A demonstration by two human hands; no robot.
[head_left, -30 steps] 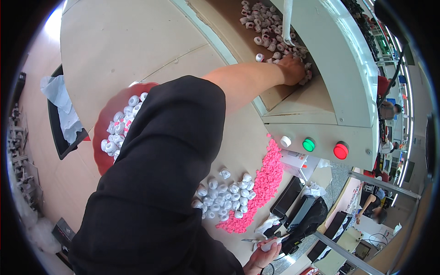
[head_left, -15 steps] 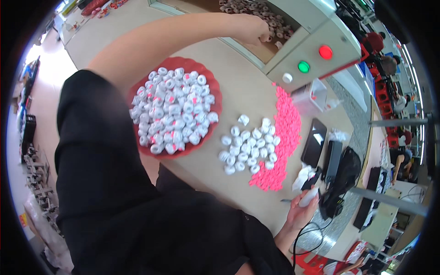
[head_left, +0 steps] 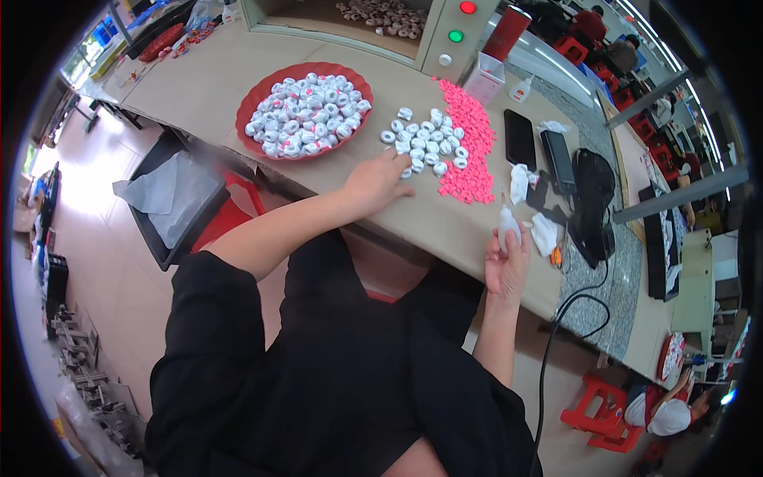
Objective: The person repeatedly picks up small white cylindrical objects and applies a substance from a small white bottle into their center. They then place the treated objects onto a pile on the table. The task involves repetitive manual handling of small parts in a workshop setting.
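Observation:
My left hand (head_left: 377,186) rests at the near left edge of a loose group of small white ring-shaped pieces (head_left: 433,147). Its thumb and fingers are spread apart, the fingertips beside the nearest pieces; nothing held shows. In my right hand (head_left: 505,266), near the table's front edge, is a small white squeeze bottle (head_left: 509,226), its thin tip pointing away from me. Beyond the right side of the white pieces lies a long heap of tiny pink pieces (head_left: 474,131). A red scalloped bowl (head_left: 248,107) at the left is full of white pieces with pink bits.
An open-fronted box (head_left: 430,56) with lit buttons stands at the back, more pieces inside. Rightward lie a phone (head_left: 520,139), a black case (head_left: 559,163), crumpled tissues (head_left: 544,234) and a black bag (head_left: 592,199). A black cable (head_left: 547,362) hangs off the edge. A black bin (head_left: 171,203) stands left.
My left hand has come back from the box to the loose white pieces. The right hand has turned the bottle so its tip points away from me. The whole view has shifted.

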